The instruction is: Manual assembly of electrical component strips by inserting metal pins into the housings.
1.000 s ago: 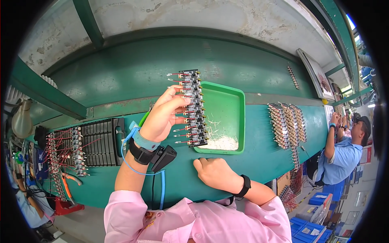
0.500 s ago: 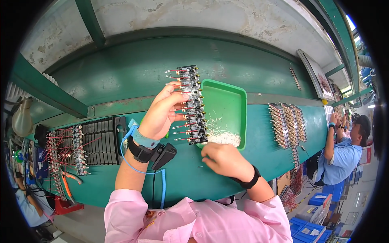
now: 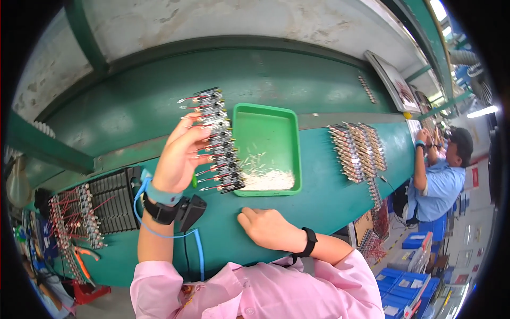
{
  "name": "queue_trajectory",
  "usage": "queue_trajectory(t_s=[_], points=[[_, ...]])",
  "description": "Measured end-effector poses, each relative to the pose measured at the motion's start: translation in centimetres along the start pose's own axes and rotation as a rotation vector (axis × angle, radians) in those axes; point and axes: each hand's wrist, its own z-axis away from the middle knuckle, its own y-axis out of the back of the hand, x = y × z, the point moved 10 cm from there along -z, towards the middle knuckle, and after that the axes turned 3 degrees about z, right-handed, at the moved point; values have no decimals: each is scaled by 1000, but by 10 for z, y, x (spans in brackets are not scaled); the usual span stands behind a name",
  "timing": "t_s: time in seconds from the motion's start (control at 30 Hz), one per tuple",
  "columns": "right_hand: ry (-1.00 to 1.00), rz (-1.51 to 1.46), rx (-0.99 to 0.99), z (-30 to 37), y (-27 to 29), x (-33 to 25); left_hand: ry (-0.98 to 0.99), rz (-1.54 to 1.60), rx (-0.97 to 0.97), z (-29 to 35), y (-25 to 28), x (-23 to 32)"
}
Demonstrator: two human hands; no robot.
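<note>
My left hand (image 3: 179,155), with a wristband and blue cord at the wrist, grips a long strip of small circuit boards (image 3: 219,139). The strip stands nearly upright in the picture; red leads stick out to its left and small yellow-green parts line its right edge. Just right of it, a green tray (image 3: 298,151) holds a pile of small white slivers (image 3: 271,181) in its near part. My right hand (image 3: 270,229) is low over the bench, in front of the tray, with fingers curled together. Whatever those fingers may hold is hidden.
Rows of similar board strips (image 3: 357,151) lie to the right. At left sit a black slotted rack (image 3: 114,202), strips with red wires (image 3: 89,218) and orange-handled pliers (image 3: 82,263). A person in blue (image 3: 438,175) works at the far right. A green post (image 3: 85,37) rises behind.
My right hand has drawn back from the strip and the tray's near edge toward me. The left hand still holds the strip, tilted slightly more. The whole view has shifted, moving the bench leftward.
</note>
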Motion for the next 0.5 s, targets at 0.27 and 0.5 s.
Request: queue_trajectory(t_s=[0.27,0.5], points=[[-6,-41,96,-2,22,8,0,-9,19,0,1,2],[-317,27,288,-15,59,83,-5,-6,19,1,-1,3]])
